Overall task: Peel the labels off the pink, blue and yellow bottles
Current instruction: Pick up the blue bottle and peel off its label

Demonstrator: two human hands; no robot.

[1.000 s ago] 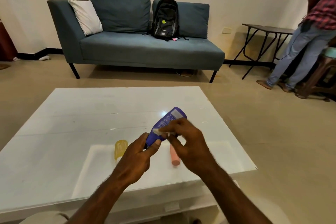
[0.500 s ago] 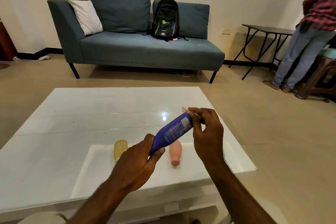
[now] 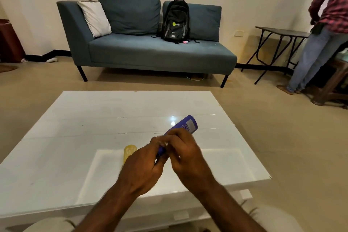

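A blue bottle [image 3: 186, 126] is held tilted above the white table [image 3: 94, 124], its base pointing up and to the right. My left hand [image 3: 143, 167] grips its lower end. My right hand [image 3: 185, 154] is closed over the middle of the bottle, fingertips pinched at a pale scrap of label near my left thumb. A yellow bottle [image 3: 129, 151] lies on the table just left of my left hand, partly hidden by it. The pink bottle is hidden behind my hands.
A teal sofa [image 3: 150, 51] with a white pillow and a black backpack [image 3: 176, 21] stands beyond the table. A dark folding table [image 3: 280, 33] and a standing person [image 3: 323, 30] are at the far right. My knees show below the table's near edge.
My right hand has come down from the bottle's upper end to its middle, meeting my left hand. The bottle tipped a little more upright, and the pink bottle went out of sight behind my hands.
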